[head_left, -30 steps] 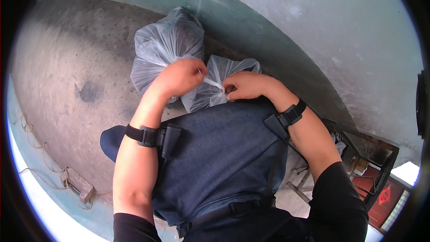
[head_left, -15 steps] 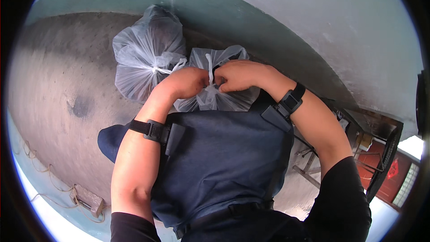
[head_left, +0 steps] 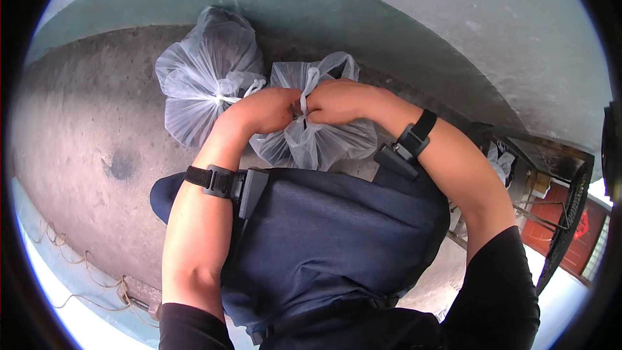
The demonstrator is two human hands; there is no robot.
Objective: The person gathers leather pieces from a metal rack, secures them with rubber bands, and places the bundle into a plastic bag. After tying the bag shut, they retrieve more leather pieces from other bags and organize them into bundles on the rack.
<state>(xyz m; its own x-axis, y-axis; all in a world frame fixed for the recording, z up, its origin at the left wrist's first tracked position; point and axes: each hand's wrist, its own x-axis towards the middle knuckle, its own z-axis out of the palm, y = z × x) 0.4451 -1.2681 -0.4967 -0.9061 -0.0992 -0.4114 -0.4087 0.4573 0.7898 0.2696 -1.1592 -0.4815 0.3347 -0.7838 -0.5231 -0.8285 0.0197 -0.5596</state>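
A translucent white plastic bag (head_left: 321, 146) rests on the floor in front of me, its top gathered and its handle ends twisted upright. My left hand (head_left: 273, 109) is closed on the gathered plastic from the left. From the right, my right hand (head_left: 340, 100) pinches the same gathered part, its knuckles turned up. The fingertips of both hands meet at the twist and are partly hidden. Beside it, to the left, sits a second translucent plastic bag (head_left: 194, 68), tied in a knot with pleats spreading outward. What the bags contain is unclear.
The concrete floor (head_left: 78, 110) spreads to the left. Beyond the bags rises a wall (head_left: 291, 0) with a green lower band. A dark metal frame (head_left: 557, 246) stands at the right, near a red door (head_left: 541, 227). Thin cord (head_left: 84, 259) trails along the lower left.
Both hands stay at the bag's neck; the right hand has moved slightly left and closed further around the twist. The view has shifted a little, showing more of the metal frame.
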